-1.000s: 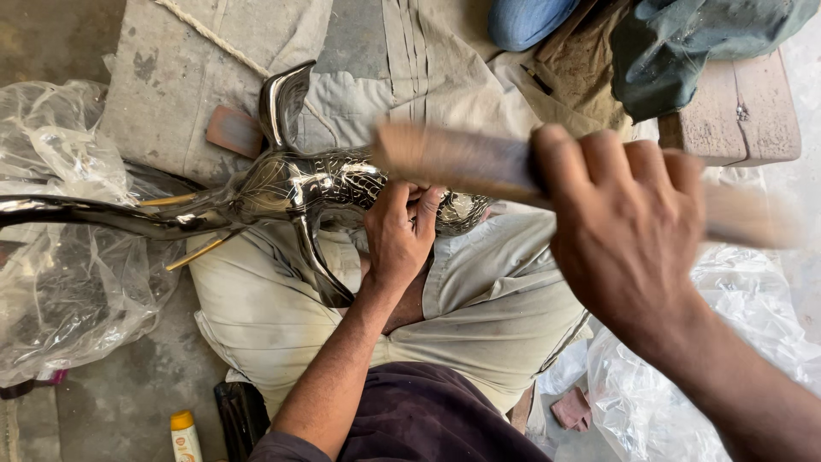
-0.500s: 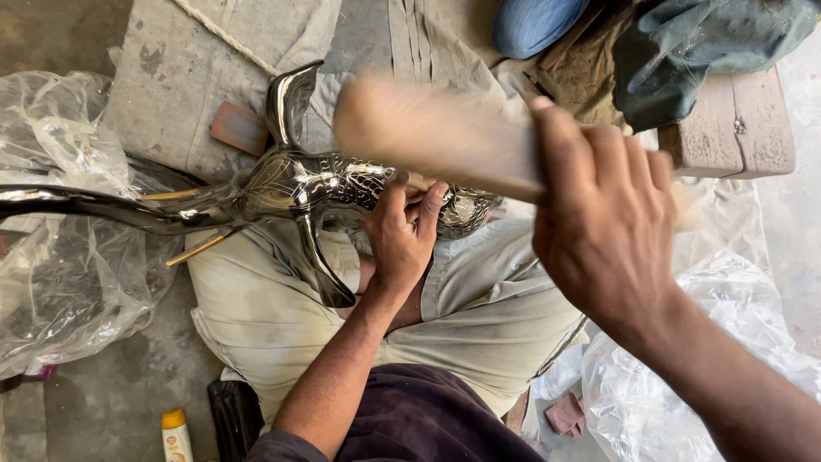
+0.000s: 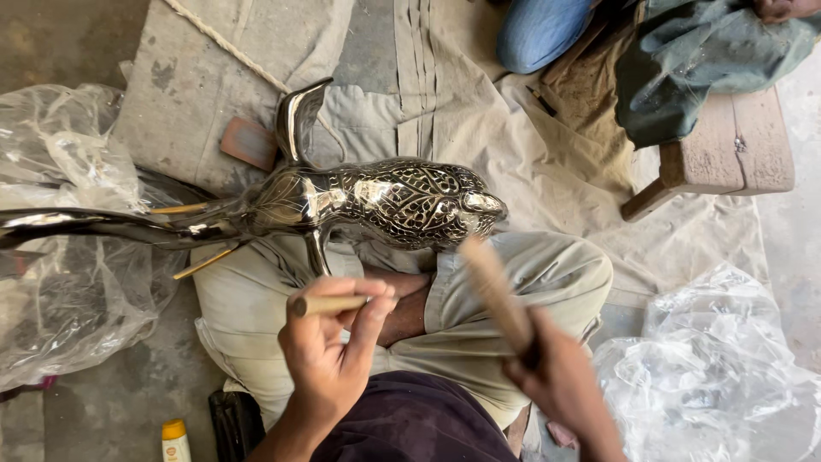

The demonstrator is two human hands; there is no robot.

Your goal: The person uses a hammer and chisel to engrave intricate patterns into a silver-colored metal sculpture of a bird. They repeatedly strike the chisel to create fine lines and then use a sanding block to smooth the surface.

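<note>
Here, left to right across the frame:

Plastic: crumpled clear plastic sheet (image 3: 60, 282) fills the left edge, on the concrete floor.
Bottle: small yellow-capped bottle (image 3: 175, 441) stands at the lower left, beside a dark object I cannot identify.
Figure: shiny silver engraved metal bird figure (image 3: 376, 201) lies across the person's lap in the centre, its long thin part stretching to the left edge, one wing (image 3: 298, 120) pointing up.
Left hand: left hand (image 3: 329, 355), lower centre, is closed around a short tan wooden-handled tool (image 3: 329, 303), held level just below the figure and apart from it.
Right hand: right hand (image 3: 560, 385), lower right of centre, grips a pale wooden stick (image 3: 496, 291), blurred, its tip near the figure's right end; contact cannot be told.
Cloth: beige canvas cloth (image 3: 479, 94) covers the ground behind.
Bench: low wooden stool (image 3: 727, 145) sits upper right, under a grey-green garment (image 3: 693, 60).
</note>
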